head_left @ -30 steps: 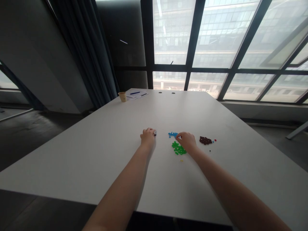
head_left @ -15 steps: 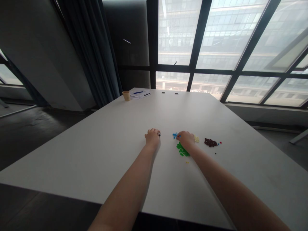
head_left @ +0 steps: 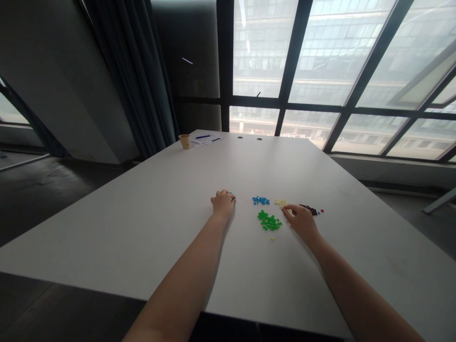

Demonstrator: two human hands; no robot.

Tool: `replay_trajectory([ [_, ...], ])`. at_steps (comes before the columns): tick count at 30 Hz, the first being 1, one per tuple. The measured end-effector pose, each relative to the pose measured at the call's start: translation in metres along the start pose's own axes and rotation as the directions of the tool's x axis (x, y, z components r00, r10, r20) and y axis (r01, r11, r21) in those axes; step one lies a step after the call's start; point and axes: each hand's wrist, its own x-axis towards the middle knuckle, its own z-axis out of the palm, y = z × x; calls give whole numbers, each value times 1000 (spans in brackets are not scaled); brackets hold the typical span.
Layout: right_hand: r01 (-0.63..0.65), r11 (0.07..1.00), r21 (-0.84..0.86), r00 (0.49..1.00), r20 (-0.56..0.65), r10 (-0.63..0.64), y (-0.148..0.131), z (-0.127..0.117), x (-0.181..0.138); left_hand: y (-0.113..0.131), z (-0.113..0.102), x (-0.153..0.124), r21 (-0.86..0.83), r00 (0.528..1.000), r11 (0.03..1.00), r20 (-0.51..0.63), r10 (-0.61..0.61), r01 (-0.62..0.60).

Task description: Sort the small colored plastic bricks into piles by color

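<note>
I've got the right hand (head_left: 302, 220) at the near edge of the loose cream plastic pieces (head_left: 280, 202), beyond and right of the heap of small bright-green plastic pieces (head_left: 268, 222), my landmark. Thumb and fingertips nearly meet; can't tell if a piece is pinched. Left hand (head_left: 223, 204) is left of the green heap, palm down, fingers curled over a tiny greenish bit (head_left: 231, 193). Mostly hidden, so can't confirm a firm grasp; my read is it's steadying something small against the surface.

Bits look grouped by colour, probably so each kind is easy to pick: cluster of small blue pieces (head_left: 261, 201) just beyond green, dark-brown pile (head_left: 312, 210) right of it, partly behind the right hand. Past brown, one red piece (head_left: 322, 210) and a single blue one (head_left: 318, 213). Small yellow bit (head_left: 272, 239) sits nearer me than green.

Surface: smooth white table (head_left: 142, 228). Far left beyond green: tan paper cup (head_left: 185, 141), white papers (head_left: 198, 141), blue pen (head_left: 203, 137). Room: dark-framed windows (head_left: 263, 47) behind, dark-blue curtain (head_left: 131, 71) left, grey floor (head_left: 71, 190).
</note>
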Motion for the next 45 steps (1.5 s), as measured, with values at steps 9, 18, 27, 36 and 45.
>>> replay_trajectory([
  [9,87,984,154,990,-121,-69,-6,2,0,7,-4,-1,-96,997,994,-57,42,-47],
  [18,117,948,297,991,-100,-91,-15,-9,-12,61,-16,-35,-883,879,-25,463,113,468],
  [27,177,910,376,984,-71,-162,-26,-10,-16,84,-28,-61,-656,727,-314,624,286,686],
  [36,387,859,335,918,-224,-326,-32,-16,-20,82,-23,-58,-480,610,-383,688,394,789],
  [45,520,814,258,849,-266,-458,-42,-18,-26,80,-19,-60,-402,453,-208,790,413,892],
])
